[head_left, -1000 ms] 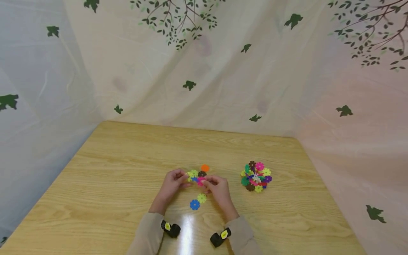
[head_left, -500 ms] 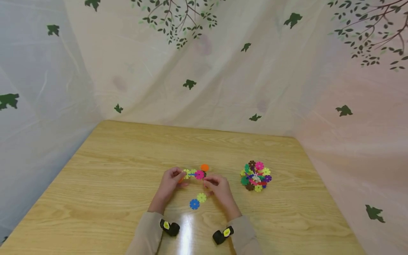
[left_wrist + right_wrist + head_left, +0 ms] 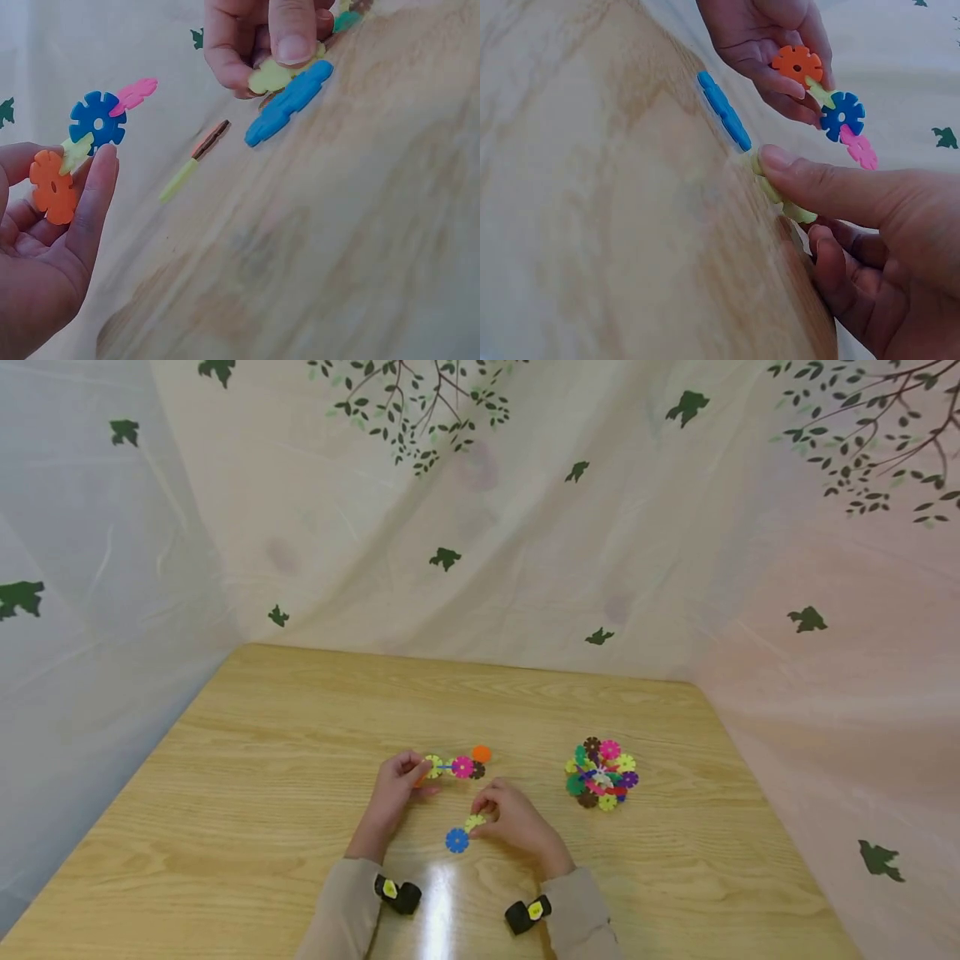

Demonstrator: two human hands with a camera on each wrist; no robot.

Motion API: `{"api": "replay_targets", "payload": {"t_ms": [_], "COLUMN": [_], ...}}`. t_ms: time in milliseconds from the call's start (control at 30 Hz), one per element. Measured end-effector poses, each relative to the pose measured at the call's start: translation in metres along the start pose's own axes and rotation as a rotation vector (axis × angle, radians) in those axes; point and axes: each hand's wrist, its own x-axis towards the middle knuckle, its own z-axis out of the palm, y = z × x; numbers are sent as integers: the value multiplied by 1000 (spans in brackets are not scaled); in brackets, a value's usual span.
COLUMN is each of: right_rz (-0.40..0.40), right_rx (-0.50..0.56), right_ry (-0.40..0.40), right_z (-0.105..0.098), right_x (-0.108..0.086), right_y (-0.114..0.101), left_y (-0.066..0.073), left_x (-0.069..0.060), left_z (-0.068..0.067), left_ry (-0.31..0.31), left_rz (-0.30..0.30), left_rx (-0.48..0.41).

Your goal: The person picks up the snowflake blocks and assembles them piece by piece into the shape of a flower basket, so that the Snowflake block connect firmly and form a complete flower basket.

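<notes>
My left hand pinches a joined chain of notched discs: an orange disc, a yellow one, a blue one and a pink one at the free end. Close to the table, my right hand has its thumb and fingers on a loose yellow disc. Just left of that disc, a blue disc lies on the wood. The right wrist view shows the right thumb on the yellow disc's upper face.
Beyond the held chain, an orange disc and a brown disc lie on the table. A round, many-coloured cluster of joined discs stands to the right. Patterned cloth hangs behind and at both sides.
My right hand has left the pink disc and moved down and toward me to the loose yellow disc. My left hand, still holding the chain, has shifted slightly left.
</notes>
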Motion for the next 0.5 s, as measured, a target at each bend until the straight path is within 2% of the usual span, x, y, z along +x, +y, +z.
{"api": "replay_targets", "payload": {"t_ms": [100, 300, 500], "right_rz": [62, 150, 179], "right_rx": [79, 251, 343], "right_ry": [55, 296, 378], "right_z": [1, 4, 4], "right_x": [1, 4, 7], "right_y": [1, 3, 0], "left_y": [0, 3, 4], "left_x": [0, -1, -2], "left_z": [0, 0, 2], "left_ry": [-7, -36, -71], "left_rz": [-1, -12, -11], "left_rx": [1, 12, 16]}}
